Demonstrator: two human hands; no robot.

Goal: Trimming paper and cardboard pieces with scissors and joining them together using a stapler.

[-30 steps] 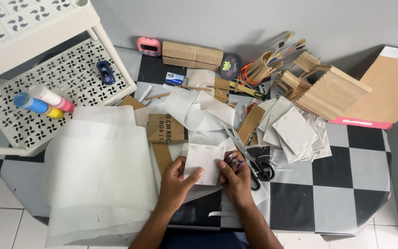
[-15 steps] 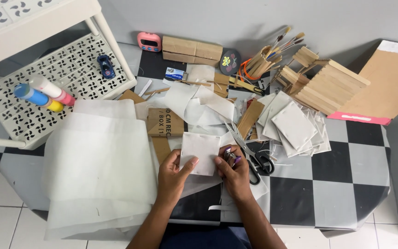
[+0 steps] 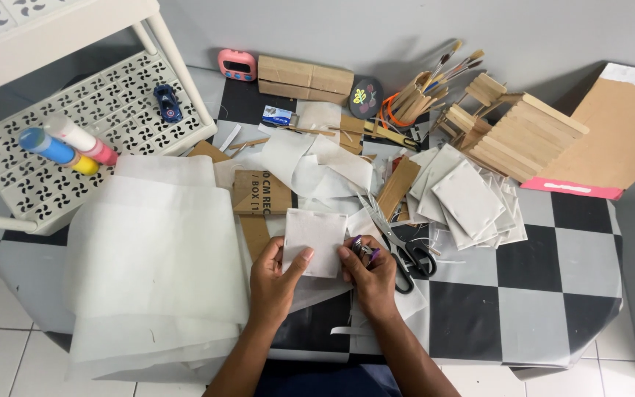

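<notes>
A white paper-covered square lies flat at the near middle of the checkered table. My left hand rests on the square's lower left part, thumb on its face. Touching its right edge is my right hand, closed around a small purple and metal tool. Grey-handled scissors lie just right of that hand.
Large translucent paper sheets cover the left of the table. A stack of white squares sits to the right, a wooden stick structure behind it. A white perforated shelf holds glue bottles and a toy car. Brushes stand at the back.
The head view has shifted slightly. My left hand has slid up onto the white square, and my right hand stays at its right edge with the tool.
</notes>
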